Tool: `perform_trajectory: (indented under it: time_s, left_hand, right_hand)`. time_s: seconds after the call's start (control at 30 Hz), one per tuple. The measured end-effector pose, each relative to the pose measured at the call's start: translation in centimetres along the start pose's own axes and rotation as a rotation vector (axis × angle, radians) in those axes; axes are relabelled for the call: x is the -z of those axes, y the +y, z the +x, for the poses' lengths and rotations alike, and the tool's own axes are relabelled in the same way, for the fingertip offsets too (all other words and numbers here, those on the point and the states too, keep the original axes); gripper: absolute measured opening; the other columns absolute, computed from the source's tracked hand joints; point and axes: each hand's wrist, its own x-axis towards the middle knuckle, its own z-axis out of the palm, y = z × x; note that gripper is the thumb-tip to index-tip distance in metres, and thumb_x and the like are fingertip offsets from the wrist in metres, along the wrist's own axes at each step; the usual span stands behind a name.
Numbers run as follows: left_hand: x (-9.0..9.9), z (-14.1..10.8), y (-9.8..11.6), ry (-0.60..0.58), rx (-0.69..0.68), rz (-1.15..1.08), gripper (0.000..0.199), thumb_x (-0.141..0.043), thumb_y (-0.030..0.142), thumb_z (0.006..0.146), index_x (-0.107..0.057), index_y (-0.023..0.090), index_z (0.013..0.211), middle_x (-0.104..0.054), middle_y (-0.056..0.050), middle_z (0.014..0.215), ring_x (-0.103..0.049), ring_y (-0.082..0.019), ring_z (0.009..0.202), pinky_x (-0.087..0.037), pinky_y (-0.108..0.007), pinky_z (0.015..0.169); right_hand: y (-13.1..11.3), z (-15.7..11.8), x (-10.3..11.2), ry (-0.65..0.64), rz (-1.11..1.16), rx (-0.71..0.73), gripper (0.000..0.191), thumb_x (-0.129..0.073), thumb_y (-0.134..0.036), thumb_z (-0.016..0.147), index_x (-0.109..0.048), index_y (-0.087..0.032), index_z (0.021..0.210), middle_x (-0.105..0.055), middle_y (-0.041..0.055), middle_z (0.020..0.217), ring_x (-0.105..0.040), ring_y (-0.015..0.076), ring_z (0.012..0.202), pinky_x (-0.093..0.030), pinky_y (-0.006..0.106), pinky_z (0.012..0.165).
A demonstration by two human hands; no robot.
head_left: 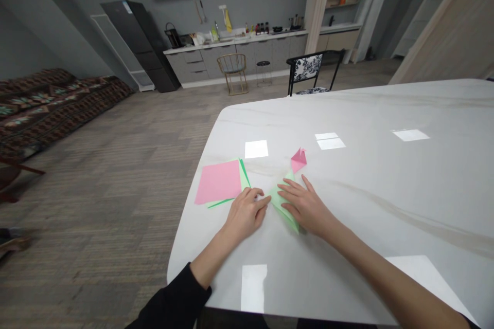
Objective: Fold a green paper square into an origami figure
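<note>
A light green sheet of origami paper (287, 218), folded into a pointed shape, lies on the table between my hands. My right hand (309, 211) rests flat across it with the fingers spread, hiding much of its right side. At the paper's left corner, my left hand (247, 211) has its fingers curled, with thumb and forefinger together at the corner. Just beyond the paper's far tip stands a small folded pink paper figure (299, 160). Left of my left hand lies a stack of square sheets, a pink sheet (219, 181) on top and green sheets (245, 177) showing beneath.
The white glossy table (370, 164) has rounded corners, with its left edge near the paper stack. A black-framed chair (309, 69) stands at the far edge. Farther back are a gold chair (233, 69), a stool (263, 64), a kitchen counter (200, 64) and a dark fridge (142, 43).
</note>
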Motion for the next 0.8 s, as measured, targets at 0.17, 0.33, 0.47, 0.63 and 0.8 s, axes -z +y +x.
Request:
perform_trajectory:
  time_s: [0.17,0.33,0.47,0.63,0.8]
  left_hand:
    - [-0.3,0.0,-0.5,0.013,0.002,-0.018,0.029,-0.051,0.022,0.092,-0.071,0.027,0.113,-0.062,-0.009,0.107,-0.054,-0.023,0.094,-0.049,-0.037,0.08]
    - [-0.8,0.6,0.6,0.081,0.153,0.009,0.024,-0.053,0.034,0.093,-0.073,0.027,0.103,-0.062,-0.007,0.098,-0.054,-0.021,0.084,-0.046,-0.035,0.074]
    - [-0.8,1.0,1.6,0.073,0.178,0.065,0.027,-0.057,0.038,0.09,-0.07,0.024,0.109,-0.061,-0.009,0.103,-0.054,-0.024,0.09,-0.045,-0.038,0.077]
    - [-0.3,1.2,1.4,-0.075,0.091,0.027,0.036,-0.063,0.03,0.087,-0.061,0.023,0.122,-0.061,-0.009,0.12,-0.051,-0.028,0.107,-0.044,-0.042,0.084]
    - [0.2,1.8,0.7,-0.222,-0.048,0.011,0.034,-0.056,0.027,0.092,-0.058,0.025,0.126,-0.06,-0.008,0.129,-0.049,-0.029,0.115,-0.043,-0.043,0.086]
  right_hand:
    - [-0.6,-0.2,-0.6,-0.103,-0.009,-0.039,0.029,-0.048,-0.021,0.096,-0.063,-0.02,0.122,-0.062,0.0104,0.133,-0.051,0.0268,0.13,-0.023,0.057,0.114]
    - [-1.6,-0.7,-0.9,-0.087,-0.042,-0.097,0.03,-0.047,-0.028,0.098,-0.06,-0.019,0.124,-0.059,0.0124,0.136,-0.051,0.0259,0.129,-0.027,0.051,0.111]
    - [-2.9,-1.2,-0.2,-0.05,-0.074,-0.12,0.027,-0.044,-0.029,0.1,-0.066,-0.02,0.112,-0.066,0.0118,0.125,-0.059,0.0268,0.114,-0.029,0.05,0.104]
    - [-2.3,-0.8,0.6,-0.043,-0.081,-0.096,0.03,-0.045,-0.025,0.099,-0.067,-0.018,0.08,-0.073,0.0068,0.091,-0.061,0.0217,0.089,-0.03,0.044,0.096]
    - [-0.1,0.2,0.5,-0.074,-0.126,-0.205,0.008,-0.06,-0.018,0.09,-0.068,-0.017,0.089,-0.068,0.0069,0.095,-0.059,0.0223,0.094,-0.036,0.036,0.083]
